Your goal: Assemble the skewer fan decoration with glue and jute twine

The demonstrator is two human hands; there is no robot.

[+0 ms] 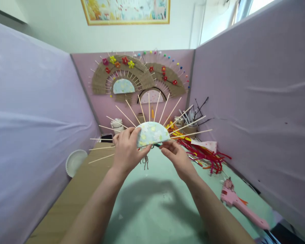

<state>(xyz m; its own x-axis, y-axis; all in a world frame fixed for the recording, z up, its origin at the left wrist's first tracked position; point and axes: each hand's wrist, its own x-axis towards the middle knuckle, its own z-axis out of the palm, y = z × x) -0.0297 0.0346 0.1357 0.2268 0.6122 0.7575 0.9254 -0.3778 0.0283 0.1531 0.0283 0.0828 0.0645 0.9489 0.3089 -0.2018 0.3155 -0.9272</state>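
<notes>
My left hand [127,147] is closed on the left side of a half-round piece [154,132] covered in pale blue, flower-patterned material. Thin wooden sticks [165,109] fan out from its curved edge, and it is held up above the table. A thin dark cord or strip [157,145] shows under its straight edge. On that cord the fingertips of my right hand [178,158] are closed, just below the piece's right corner; the exact contact is partly hidden. Brown twine [145,162] dangles below the piece, beside my left thumb.
Two decorated fans [122,62] hang on the pink back panel. To the right lie red pipe cleaners [213,162] and a pink glue gun [240,203]. Jars with twigs and tools [190,128] stand behind. At left are brown cardboard [73,203] and a white dish [75,162].
</notes>
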